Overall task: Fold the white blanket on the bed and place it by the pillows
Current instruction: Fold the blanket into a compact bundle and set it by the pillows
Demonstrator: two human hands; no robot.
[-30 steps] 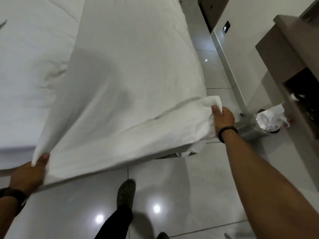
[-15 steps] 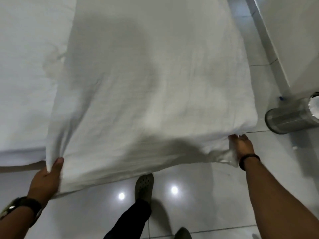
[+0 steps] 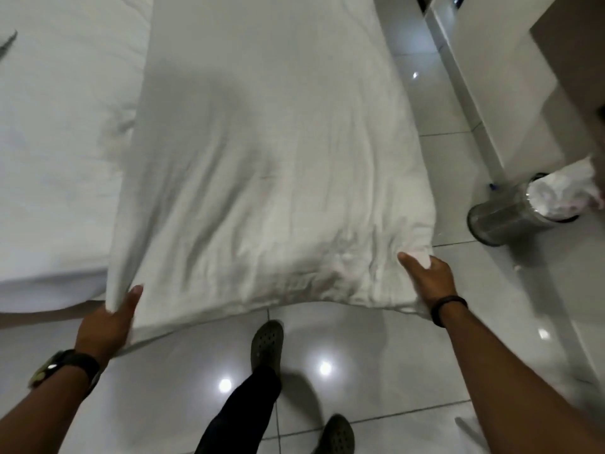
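Gripping the near left corner of the white blanket (image 3: 262,165) with the left hand (image 3: 106,326): thumb lying on top of the cloth, remaining fingers tucked beneath it and out of sight, corner clamped between them. Just left of that thumb, showing the sheeted bed (image 3: 55,152), its near edge running away from the knuckles.

Compared with one second ago, hanging less: the near hem, then slack and slanted with the right corner raised far forward, now running almost level from one thumb to the other. Also drawing closer together, both hands now holding at similar height. Judged effect on the task: long strip squared up and tensioned, ready for carrying the near end forward into the next fold; placement by the pillows not yet begun, and no pillows in view.

Beyond the fingertips, lying as a long, doubled-over strip along the right side of the mattress, with soft diagonal creases fanning out from each grip and the near hem overhanging the tiled floor (image 3: 376,348).

Pinching the near right corner with the right hand (image 3: 429,283): thumb pressed on top, a tuft of cloth bunched between thumb and fingers. Right of those fingers, standing well apart, a steel waste bin (image 3: 501,214).
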